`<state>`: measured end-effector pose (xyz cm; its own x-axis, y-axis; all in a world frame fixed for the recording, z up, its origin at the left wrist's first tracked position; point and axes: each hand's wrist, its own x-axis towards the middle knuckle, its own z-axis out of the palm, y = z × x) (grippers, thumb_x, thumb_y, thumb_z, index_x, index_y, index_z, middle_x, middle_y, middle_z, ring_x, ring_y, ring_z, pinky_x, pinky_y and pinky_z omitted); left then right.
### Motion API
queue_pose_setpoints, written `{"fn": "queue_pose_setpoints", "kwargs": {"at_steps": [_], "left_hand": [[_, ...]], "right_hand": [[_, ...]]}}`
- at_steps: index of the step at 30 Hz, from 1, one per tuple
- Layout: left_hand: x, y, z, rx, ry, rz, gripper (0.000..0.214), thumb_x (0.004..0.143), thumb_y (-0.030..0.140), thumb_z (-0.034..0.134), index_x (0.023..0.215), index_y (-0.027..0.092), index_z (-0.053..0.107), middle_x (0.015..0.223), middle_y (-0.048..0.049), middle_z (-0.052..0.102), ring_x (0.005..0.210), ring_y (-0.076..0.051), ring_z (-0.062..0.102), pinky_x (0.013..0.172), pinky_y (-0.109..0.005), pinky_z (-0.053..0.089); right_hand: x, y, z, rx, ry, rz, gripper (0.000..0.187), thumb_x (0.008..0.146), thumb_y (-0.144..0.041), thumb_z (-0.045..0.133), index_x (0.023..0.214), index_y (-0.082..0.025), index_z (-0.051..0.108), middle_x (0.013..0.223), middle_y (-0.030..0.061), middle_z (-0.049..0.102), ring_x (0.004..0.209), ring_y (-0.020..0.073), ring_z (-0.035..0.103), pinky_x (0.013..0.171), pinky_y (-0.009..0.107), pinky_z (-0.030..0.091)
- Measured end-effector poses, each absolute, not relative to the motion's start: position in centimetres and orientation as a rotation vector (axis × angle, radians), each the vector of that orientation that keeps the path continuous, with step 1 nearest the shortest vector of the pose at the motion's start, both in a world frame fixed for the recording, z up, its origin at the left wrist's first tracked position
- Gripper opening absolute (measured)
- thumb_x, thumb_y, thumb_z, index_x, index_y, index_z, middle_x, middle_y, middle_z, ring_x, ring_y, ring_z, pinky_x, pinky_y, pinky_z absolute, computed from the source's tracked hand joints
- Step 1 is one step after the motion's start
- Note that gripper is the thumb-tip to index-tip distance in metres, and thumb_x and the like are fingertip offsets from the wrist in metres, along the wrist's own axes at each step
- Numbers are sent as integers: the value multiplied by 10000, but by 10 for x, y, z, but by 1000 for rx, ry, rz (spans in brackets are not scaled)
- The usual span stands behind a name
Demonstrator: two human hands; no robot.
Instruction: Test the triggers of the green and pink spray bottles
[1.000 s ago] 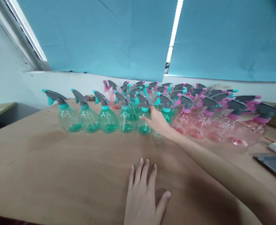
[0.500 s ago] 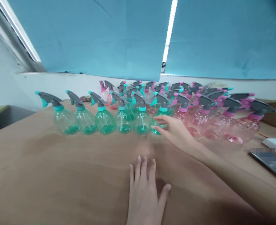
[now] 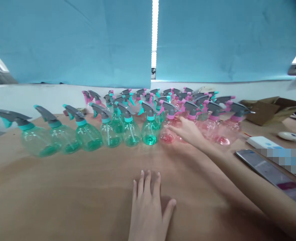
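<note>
My left hand (image 3: 149,204) lies flat on the wooden table (image 3: 62,187), fingers stretched forward and thumb apart, holding nothing. Farther off, my right hand (image 3: 188,130) reaches in at the front row of spray bottles. Its fingers are apart, beside and partly in front of a clear pink spray bottle (image 3: 167,138) with a grey and pink trigger head; whether they touch it I cannot tell. Just left of that stands a clear green spray bottle (image 3: 150,132) with a turquoise collar. More green bottles continue leftward, while pink bottles (image 3: 224,132) stand to the right, partly behind my hand.
Behind the front row stand several more spray bottles (image 3: 140,93) with pink and turquoise parts. On the right lie a phone (image 3: 266,170), a white box (image 3: 263,142), a white mouse (image 3: 289,136) and an open cardboard box (image 3: 266,110). Blue curtains (image 3: 87,43) hang behind.
My right hand has gone from the rightmost green bottle of the front row to the first pink one. The view has turned right, showing more of the phone and the mouse. My left hand stays flat.
</note>
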<state>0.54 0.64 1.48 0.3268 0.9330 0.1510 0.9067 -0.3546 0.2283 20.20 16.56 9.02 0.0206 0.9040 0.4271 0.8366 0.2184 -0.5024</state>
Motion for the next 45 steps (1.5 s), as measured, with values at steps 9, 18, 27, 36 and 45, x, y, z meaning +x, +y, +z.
{"fn": "queue_pose_setpoints", "kwargs": {"at_steps": [9,18,27,36,45], "left_hand": [[28,8,26,2435,1636,256,630,877,405,563,1392,55,467,1455,-236,392,1361,-433,298,1049,-665,283],[16,13,45,2347,1562,202,670,901,435,519,1459,101,356,1514,-185,320,1396,-385,264,1077,-620,273],[29,37,58,2162,1366,604,698,902,396,574,1490,227,238,1483,-140,389,1379,-321,330,1098,-544,285],[53,49,43,2134,1080,889,732,871,340,644,1474,232,243,1466,-124,413,1338,-311,399,1076,-528,334],[61,62,36,2218,1100,833,769,772,461,737,1401,223,364,1351,-128,528,1232,-339,503,995,-532,411]], "right_hand": [[204,186,82,-1574,-1852,192,547,778,-463,664,1190,-111,583,1125,156,688,1002,316,660,762,361,488],[216,143,86,-1532,-1938,194,492,779,-588,605,1070,-194,559,1099,109,675,973,311,642,691,369,461],[228,78,95,-1511,-2117,109,470,783,-597,588,995,-179,559,873,66,650,685,222,613,532,314,395],[246,57,100,-1358,-2141,230,508,778,-580,616,1149,-237,561,883,46,638,751,225,605,587,316,460],[259,85,115,-953,-2018,892,488,760,-387,701,1228,-331,575,1106,16,650,1134,242,567,943,410,495]]}}
